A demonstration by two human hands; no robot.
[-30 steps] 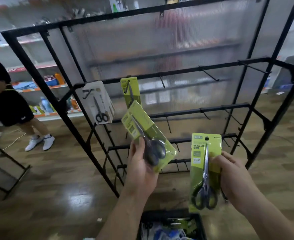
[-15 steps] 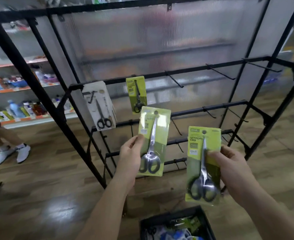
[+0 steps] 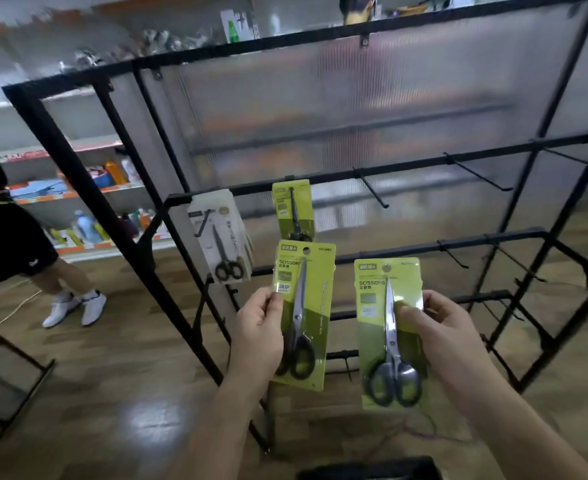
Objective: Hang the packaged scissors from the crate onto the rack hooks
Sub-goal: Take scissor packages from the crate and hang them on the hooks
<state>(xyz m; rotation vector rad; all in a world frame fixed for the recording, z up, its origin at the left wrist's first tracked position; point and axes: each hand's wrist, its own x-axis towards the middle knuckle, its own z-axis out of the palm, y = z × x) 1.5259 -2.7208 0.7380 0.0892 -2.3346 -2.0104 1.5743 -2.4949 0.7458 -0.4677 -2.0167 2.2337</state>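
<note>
The rack (image 3: 78,181) is black metal, matt; the panel (image 3: 354,98) at twelve o'clock is ribbed translucent plastic; the floor (image 3: 129,393) at seven o'clock is glossy wood; the green pack (image 3: 320,306) at six o'clock and its twin (image 3: 372,341) at five o'clock are card under shiny clear plastic; their blades (image 3: 299,296) are bright smooth metal.

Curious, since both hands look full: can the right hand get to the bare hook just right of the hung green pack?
Probably yes. The right hand holds its pack below the bare hook, open air between; nothing hangs on it, and the left hand is aside.
</note>
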